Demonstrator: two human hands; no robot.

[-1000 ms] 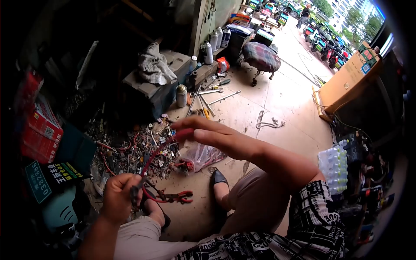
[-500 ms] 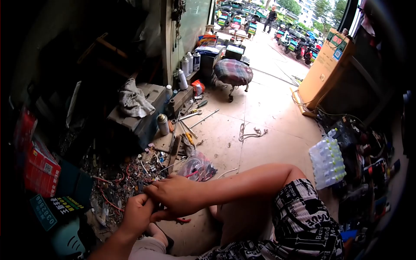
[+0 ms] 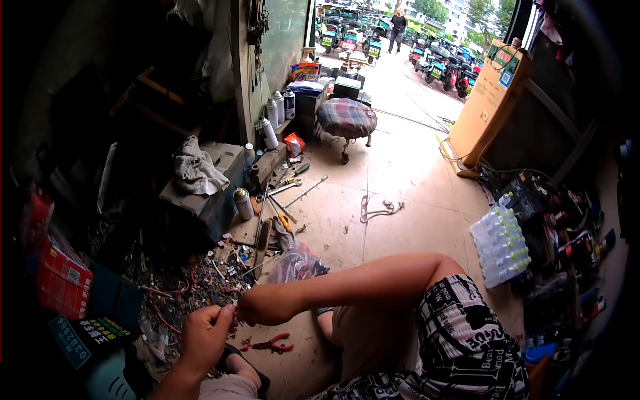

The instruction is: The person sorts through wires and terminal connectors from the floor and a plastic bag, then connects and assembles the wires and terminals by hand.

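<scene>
My left hand (image 3: pixel 205 335) is closed, with thumb and index finger pinched together. Right beside it my right hand (image 3: pixel 270 305) is also closed, its fingers turned inward against the left fingertips. Whatever lies between them is too small and too hidden to name. Below the right hand, red-handled pliers (image 3: pixel 272 343) lie on the floor by my foot. Behind the hands is a heap of small scraps and wire bits (image 3: pixel 190 280), and a clear plastic bag (image 3: pixel 298 262) sits just beyond the right wrist.
Wrenches and a screwdriver (image 3: pixel 302 169) lie near a spray can (image 3: pixel 243 204). A rag (image 3: pixel 199 168) covers part of a toolbox (image 3: pixel 223 160). Ahead is a plaid stool (image 3: pixel 347 119). At right stand a cardboard box (image 3: pixel 487 107) and a pack of bottles (image 3: pixel 500 245). A person (image 3: pixel 397 31) is outside.
My hands have drawn apart from an overlapping clasp until only their fingertips meet. The pliers, mostly covered before, now show fully. The whole view has shifted slightly.
</scene>
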